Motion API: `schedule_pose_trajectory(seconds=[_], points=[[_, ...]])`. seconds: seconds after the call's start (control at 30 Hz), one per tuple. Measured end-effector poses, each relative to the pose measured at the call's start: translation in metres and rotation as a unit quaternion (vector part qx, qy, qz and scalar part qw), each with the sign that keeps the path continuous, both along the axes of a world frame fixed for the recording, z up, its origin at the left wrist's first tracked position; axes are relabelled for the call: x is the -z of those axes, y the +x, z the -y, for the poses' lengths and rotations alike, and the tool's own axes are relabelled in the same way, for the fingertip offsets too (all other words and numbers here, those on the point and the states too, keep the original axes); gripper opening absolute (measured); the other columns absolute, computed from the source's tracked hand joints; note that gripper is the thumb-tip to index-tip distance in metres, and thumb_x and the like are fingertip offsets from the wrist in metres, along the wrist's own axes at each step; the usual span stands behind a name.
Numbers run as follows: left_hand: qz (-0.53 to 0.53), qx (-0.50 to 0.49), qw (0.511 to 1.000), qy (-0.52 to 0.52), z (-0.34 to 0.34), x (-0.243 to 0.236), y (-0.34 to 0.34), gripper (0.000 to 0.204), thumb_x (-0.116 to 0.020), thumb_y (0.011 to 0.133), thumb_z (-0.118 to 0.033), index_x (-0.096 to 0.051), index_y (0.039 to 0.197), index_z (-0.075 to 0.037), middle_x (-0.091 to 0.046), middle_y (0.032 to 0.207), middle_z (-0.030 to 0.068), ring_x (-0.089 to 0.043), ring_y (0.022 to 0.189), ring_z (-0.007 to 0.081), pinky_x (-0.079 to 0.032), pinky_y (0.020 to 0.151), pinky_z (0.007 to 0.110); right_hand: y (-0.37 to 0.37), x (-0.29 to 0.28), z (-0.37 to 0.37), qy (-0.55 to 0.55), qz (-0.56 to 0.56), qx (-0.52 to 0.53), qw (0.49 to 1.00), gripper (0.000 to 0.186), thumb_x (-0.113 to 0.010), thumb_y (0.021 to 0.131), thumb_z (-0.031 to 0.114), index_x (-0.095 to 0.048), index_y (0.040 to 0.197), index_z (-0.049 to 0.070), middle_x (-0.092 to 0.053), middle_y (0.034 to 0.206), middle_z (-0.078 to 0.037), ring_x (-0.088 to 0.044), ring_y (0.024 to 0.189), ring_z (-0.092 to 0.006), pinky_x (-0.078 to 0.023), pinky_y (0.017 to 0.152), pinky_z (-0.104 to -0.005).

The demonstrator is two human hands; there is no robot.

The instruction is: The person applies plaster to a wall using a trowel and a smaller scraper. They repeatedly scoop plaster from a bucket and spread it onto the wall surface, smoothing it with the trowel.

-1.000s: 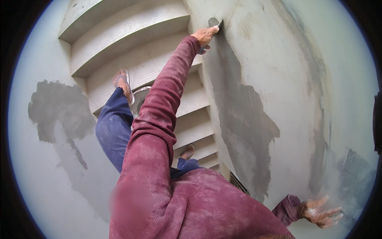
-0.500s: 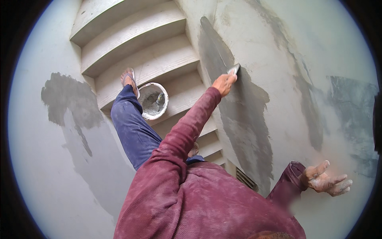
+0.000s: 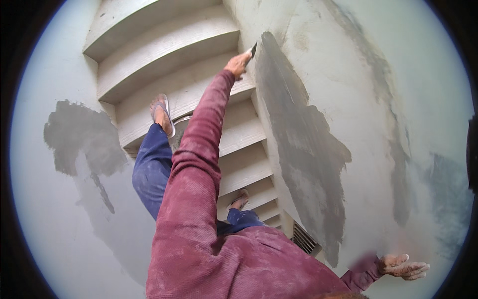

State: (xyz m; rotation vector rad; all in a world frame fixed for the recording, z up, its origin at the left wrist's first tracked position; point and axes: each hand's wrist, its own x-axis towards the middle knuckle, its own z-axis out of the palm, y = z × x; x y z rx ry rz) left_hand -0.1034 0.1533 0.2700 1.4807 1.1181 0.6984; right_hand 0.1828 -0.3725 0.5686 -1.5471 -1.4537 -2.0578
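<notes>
My left hand (image 3: 239, 64) is closed around a putty knife (image 3: 254, 50), whose thin dark blade stands at the upper tip of a grey filler patch (image 3: 303, 134) on the right wall. Whether the blade touches the wall I cannot tell. Out to the lower right, my right hand (image 3: 406, 267) is open and holds nothing, its fingers stretched and whitened with dust. Beneath my left forearm, a white bucket (image 3: 183, 118) shows only a bit of its rim; the sleeve hides the rest.
Concrete stairs (image 3: 174, 70) run between two walls, one foot (image 3: 162, 112) on a higher step and the other foot (image 3: 239, 200) lower down. A vent grille (image 3: 303, 239) sits low by the right wall. Another grey patch (image 3: 84, 137) marks the left wall.
My left hand has moved up and left with the putty knife, from the middle of the patch to its tip. My forearm now covers most of the bucket. My right hand appears lower.
</notes>
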Motion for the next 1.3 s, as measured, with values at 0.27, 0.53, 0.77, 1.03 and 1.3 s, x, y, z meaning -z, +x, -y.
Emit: schedule_pose_trajectory(seconds=[0.27,0.53,0.77,1.03,1.3], points=[[0.085,-0.1,0.989,-0.063,-0.047,0.024,0.054,0.057,-0.036,0.086,-0.049,-0.035,0.131,-0.013,-0.038,0.131,0.0151,-0.042,0.114,0.0285,-0.037,0.089,0.037,-0.031,0.006,-0.028,0.004,-0.066,0.197,0.978,0.06,-0.042,0.087,0.041,-0.035,0.129,-0.002,-0.03,0.134,-0.023,-0.024,0.124,-0.0408,-0.018,0.1,-0.052],[0.059,-0.183,0.946,0.262,-0.005,0.062,0.11,0.049,-0.037,0.089,-0.028,-0.034,0.126,0.003,-0.043,0.122,0.0243,-0.041,0.113,0.0382,-0.032,0.096,0.036,-0.016,0.001,-0.015,-0.022,-0.032,0.219,0.975,0.058,-0.037,0.088,0.032,-0.028,0.131,-0.006,-0.025,0.136,-0.026,-0.019,0.127,-0.0392,-0.013,0.101,-0.0507],[-0.01,0.049,0.998,-0.032,0.005,0.034,0.003,0.052,-0.042,0.085,-0.041,-0.041,0.127,-0.01,-0.053,0.108,0.0137,-0.053,0.088,0.0219,-0.041,0.065,0.033,-0.025,-0.003,-0.024,-0.04,-0.012,0.316,0.948,0.059,-0.035,0.088,0.032,-0.028,0.129,-0.009,-0.022,0.134,-0.031,-0.022,0.125,-0.0416,-0.016,0.1,-0.053],[-0.07,0.016,0.996,-0.058,-0.088,-0.005,0.014,0.053,-0.036,0.084,-0.055,-0.04,0.128,-0.025,-0.05,0.112,0.0049,-0.054,0.084,0.0179,-0.046,0.059,0.034,-0.023,-0.002,-0.028,-0.035,0.01,0.307,0.951,0.057,-0.036,0.087,0.028,-0.029,0.129,-0.01,-0.024,0.133,-0.031,-0.023,0.124,-0.0421,-0.016,0.1,-0.053],[-0.059,0.093,0.989,-0.096,-0.056,0.004,0.019,0.058,-0.037,0.082,-0.058,-0.04,0.128,-0.023,-0.051,0.103,0.0061,-0.054,0.086,0.0147,-0.044,0.051,0.027,-0.013,0.003,-0.028,-0.036,0.008,0.268,0.963,0.055,-0.036,0.087,0.027,-0.03,0.128,-0.009,-0.023,0.134,-0.03,-0.023,0.124,-0.0416,-0.016,0.1,-0.0524]])
